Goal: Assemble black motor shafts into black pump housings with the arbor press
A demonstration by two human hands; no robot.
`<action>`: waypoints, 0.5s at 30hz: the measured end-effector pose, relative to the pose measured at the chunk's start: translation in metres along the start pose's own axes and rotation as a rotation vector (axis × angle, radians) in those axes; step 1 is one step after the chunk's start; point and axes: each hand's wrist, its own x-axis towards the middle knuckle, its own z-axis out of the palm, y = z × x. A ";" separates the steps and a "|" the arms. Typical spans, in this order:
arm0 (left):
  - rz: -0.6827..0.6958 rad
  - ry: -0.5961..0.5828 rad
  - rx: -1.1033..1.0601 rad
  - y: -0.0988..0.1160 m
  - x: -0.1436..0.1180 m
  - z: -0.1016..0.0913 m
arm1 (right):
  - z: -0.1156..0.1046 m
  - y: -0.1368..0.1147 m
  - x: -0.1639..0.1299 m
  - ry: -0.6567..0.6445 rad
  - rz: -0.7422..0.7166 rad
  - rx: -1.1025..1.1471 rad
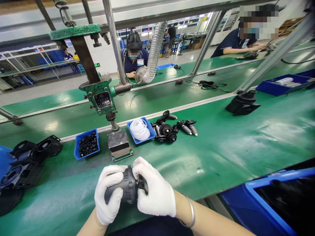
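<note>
**A:** Your left hand wraps the round black part from the left, and your right hand closes on its right end. Both grips are shut tight on it, just above the near edge of the table.

**B:** Why keep it so close to your body?

**A:** As I judge it, so you can look straight down on it; the left holds the body steady while your right fingers work at the small end, which they hide.

**B:** And what lies about it?

**A:** Just beyond your hands stands the press, its block resting on a green base. To its left is a blue tray of small black rings, to its right a blue tray of white rings. Right of that sits a cluster of black parts, and black housings lie far left. Everything seems fanned within your reach.
</note>
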 end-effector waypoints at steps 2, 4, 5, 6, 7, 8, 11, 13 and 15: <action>-0.032 0.078 -0.021 0.004 0.000 0.005 | -0.003 -0.006 0.004 -0.038 0.020 -0.042; -0.141 0.167 -0.056 0.005 0.005 0.014 | -0.006 -0.015 0.008 -0.017 0.040 -0.092; -0.237 0.191 -0.069 0.004 0.009 0.019 | -0.006 -0.019 0.010 0.004 0.051 -0.122; -0.340 0.201 -0.077 0.001 0.013 0.025 | -0.005 -0.022 0.011 0.028 0.062 -0.161; -0.443 0.181 -0.087 -0.004 0.018 0.032 | -0.004 -0.023 0.012 0.045 0.079 -0.207; -0.531 0.138 -0.100 -0.010 0.023 0.038 | -0.002 -0.022 0.012 0.049 0.100 -0.259; -0.656 0.022 -0.158 -0.035 0.033 0.046 | 0.005 -0.003 0.007 -0.017 0.186 -0.402; -0.695 -0.013 -0.185 -0.049 0.033 0.041 | 0.007 0.016 0.002 -0.064 0.215 -0.472; -0.710 -0.035 -0.214 -0.054 0.028 0.030 | 0.004 0.033 -0.002 -0.062 0.190 -0.533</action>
